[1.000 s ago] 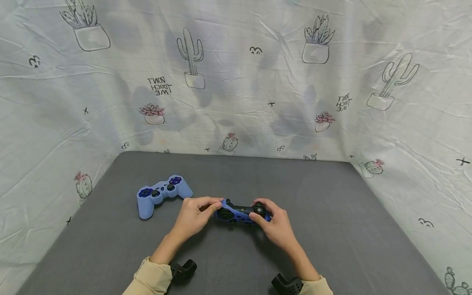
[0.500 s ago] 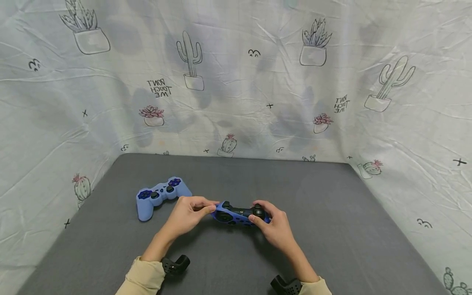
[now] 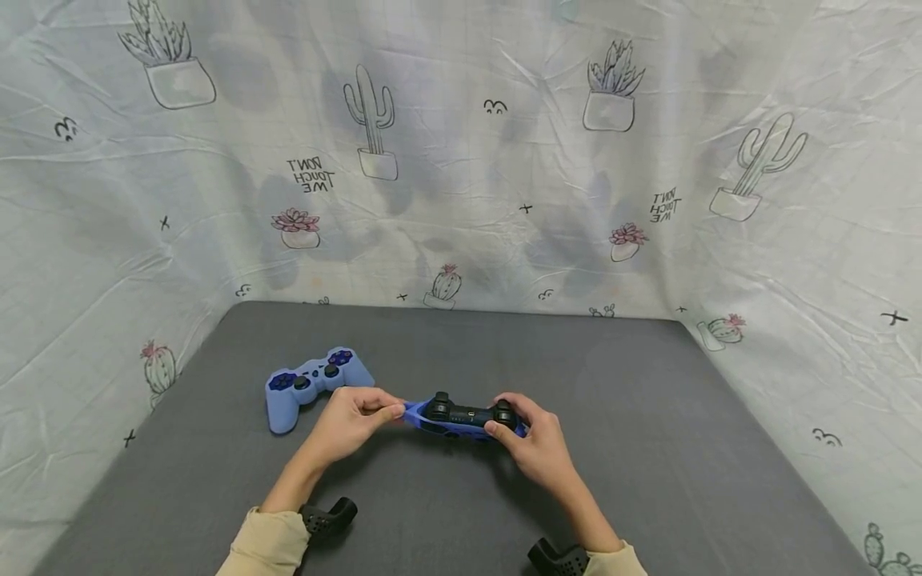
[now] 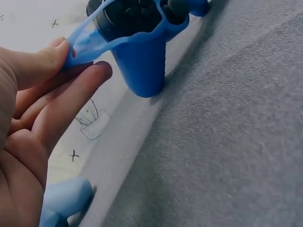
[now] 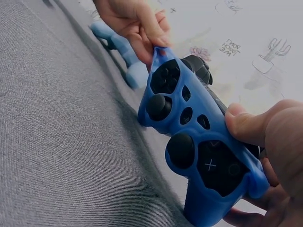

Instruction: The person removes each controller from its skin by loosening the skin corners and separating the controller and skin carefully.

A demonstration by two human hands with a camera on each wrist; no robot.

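Person's two hands on one dark controller (image 3: 464, 416), held just above the grey mat (image 3: 648, 448), mid-table, close to the body. Its long axis runs left-right across the person.

Right hand (image 3: 536, 444) grips the right handle: thumb on top near the face buttons, fingers curled underneath. Left hand (image 3: 353, 416) isn't on the body at all; thumb and forefinger pinch the edge of the blue silicone skin (image 5: 189, 123) and stretch it out leftward, away from the left handle. In the left wrist view the skin (image 4: 87, 40) is pulled thin into a translucent strip, while the skin's left handle sleeve hangs down, looking empty.

Key relation: the pull runs along the long axis, left hand at the free end, right hand anchoring the opposite end. Skin is still seated around sticks and buttons on the right half.

Second controller (image 3: 313, 384), pale blue skin fully on, lies flat on the mat just left of the left hand, not touching it.

Hard to tell: how far the skin has cleared the left handle; the underside and the right-hand fingers are hidden. Black wrist mounts cut off at the bottom edge.
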